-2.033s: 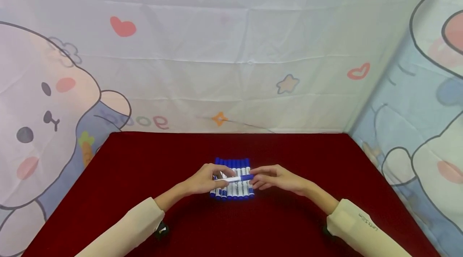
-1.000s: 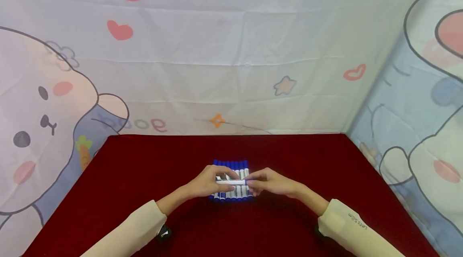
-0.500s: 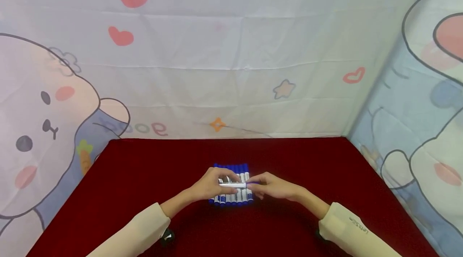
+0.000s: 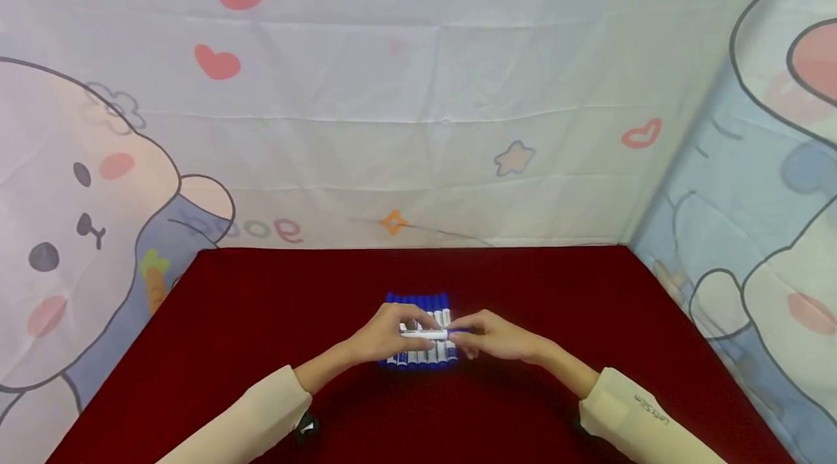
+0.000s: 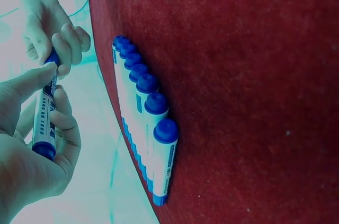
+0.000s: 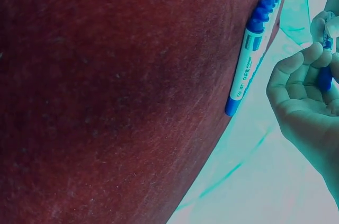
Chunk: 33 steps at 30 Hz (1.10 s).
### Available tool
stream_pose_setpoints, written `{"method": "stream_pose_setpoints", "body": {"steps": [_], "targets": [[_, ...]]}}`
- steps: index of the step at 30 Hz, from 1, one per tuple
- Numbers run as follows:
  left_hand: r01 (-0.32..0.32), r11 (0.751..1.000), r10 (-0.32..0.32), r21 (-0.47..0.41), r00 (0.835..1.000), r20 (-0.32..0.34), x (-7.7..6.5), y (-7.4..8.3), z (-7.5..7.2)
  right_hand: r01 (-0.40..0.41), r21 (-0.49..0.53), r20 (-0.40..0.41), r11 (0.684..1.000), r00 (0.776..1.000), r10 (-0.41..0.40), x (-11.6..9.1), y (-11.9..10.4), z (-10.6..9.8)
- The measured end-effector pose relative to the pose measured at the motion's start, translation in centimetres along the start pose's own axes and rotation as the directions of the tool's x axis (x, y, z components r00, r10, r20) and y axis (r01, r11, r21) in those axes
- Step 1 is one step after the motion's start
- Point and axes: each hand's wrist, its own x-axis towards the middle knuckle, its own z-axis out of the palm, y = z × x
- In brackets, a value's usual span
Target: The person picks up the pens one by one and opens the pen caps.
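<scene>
1 held marker (image 4: 423, 335) lies crosswise, blue cap (image 5: 52, 56) toward the right hand (image 4: 498, 338).

From here the slim, white-bodied, blue-capped markers (image 5: 143, 123) look smooth, faintly glossy plastic; the dark-red table covering (image 4: 327, 406), matt fuzzy cloth; the pale cartoon-printed backdrop (image 4: 366, 72), creased fabric.

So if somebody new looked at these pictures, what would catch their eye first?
Probably the deep red tabletop across the lower middle of the head view, with a row of blue-capped white markers lying side by side on it. Next, one marker held crosswise above the row, left hand on its white barrel and right hand at its blue end. Behind, the pale backdrop shows a big cartoon animal at the left.
</scene>
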Motion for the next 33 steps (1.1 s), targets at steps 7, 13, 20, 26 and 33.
{"method": "stream_pose_setpoints", "body": {"steps": [7,13,20,26,33], "targets": [[0.004,1.0,-0.004,0.007,1.0,-0.012,0.27,0.09,0.27,0.036,-0.019,-0.001,0.999,0.999,-0.036,-0.21,0.28,-0.18],[-0.004,1.0,0.003,0.013,1.0,0.011,0.23,0.43,0.33,0.085,-0.07,0.007,0.994,0.996,-0.085,-0.49,0.41,-0.15],[-0.005,1.0,0.005,0.011,1.0,0.027,-0.13,0.67,0.18,0.141,-0.117,0.019,0.983,0.99,-0.14,-0.22,0.47,0.07],[-0.022,1.0,0.022,0.007,0.999,0.031,-0.12,0.51,0.16,0.179,-0.149,0.021,0.972,0.984,-0.178,-0.11,0.84,0.06],[0.005,1.0,-0.005,-0.003,0.999,0.042,-0.25,0.26,0.36,0.204,-0.174,0.006,0.963,0.978,-0.207,-0.13,0.92,0.4]]}}
